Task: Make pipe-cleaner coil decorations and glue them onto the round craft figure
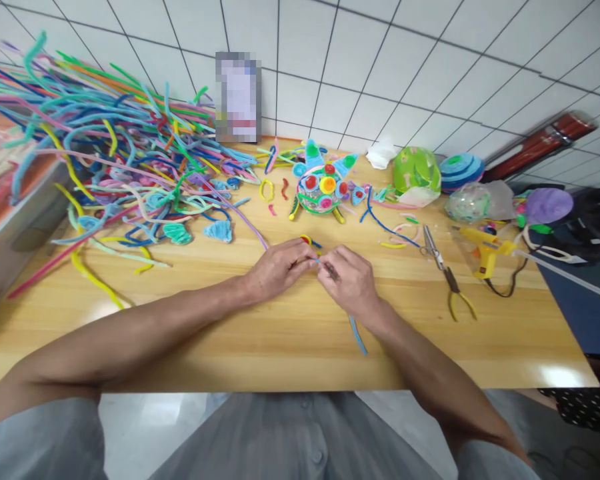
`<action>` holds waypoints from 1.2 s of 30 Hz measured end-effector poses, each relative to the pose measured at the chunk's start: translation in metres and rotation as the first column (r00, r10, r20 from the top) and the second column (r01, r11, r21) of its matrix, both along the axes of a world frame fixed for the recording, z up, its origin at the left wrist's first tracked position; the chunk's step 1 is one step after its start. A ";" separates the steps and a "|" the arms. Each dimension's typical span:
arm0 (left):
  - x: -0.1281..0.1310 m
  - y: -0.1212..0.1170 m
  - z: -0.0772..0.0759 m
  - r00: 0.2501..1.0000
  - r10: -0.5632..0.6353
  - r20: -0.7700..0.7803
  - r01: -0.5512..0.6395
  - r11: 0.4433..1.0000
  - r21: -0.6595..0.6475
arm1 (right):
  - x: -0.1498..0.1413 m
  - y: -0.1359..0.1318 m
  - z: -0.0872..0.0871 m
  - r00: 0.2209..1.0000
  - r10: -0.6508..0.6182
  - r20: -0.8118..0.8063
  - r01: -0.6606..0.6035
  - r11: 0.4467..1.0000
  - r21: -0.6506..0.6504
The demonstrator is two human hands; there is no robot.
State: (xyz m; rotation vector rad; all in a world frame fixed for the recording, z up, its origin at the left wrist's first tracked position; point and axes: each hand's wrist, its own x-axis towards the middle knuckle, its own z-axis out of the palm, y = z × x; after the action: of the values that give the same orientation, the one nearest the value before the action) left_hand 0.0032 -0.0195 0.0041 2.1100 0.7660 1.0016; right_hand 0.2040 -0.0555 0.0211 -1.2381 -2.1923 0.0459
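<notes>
Left hand [283,268] and right hand [349,279] nearly meet; I read both as pinching a blue stem [318,261], a short bit showing between fingertips. A blue strand [359,335] trails on the near side of the grip, below the right hand; I can't tell if it's the same piece. Something dark [332,271] shows in the right fingers, too small to name. I judge the stem very light, fuzzy, non-slip, bendable, apt to kink if crimped hard. I'd hold it by fingertips, close to the bend. Beyond the grip: figure [324,190]. Right of it: scissors [433,248], pliers [453,283].
</notes>
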 end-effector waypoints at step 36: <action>-0.003 0.002 -0.002 0.996 0.048 -0.081 -0.033 0.984 0.176 | -0.002 0.001 0.000 0.997 0.035 -0.067 -0.035 0.999 -0.010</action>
State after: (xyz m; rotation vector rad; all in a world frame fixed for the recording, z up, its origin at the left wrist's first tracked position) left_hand 0.0000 -0.0177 0.0024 2.3077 0.7905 1.0395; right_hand 0.2024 -0.0546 0.0207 -1.1872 -2.1589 0.1119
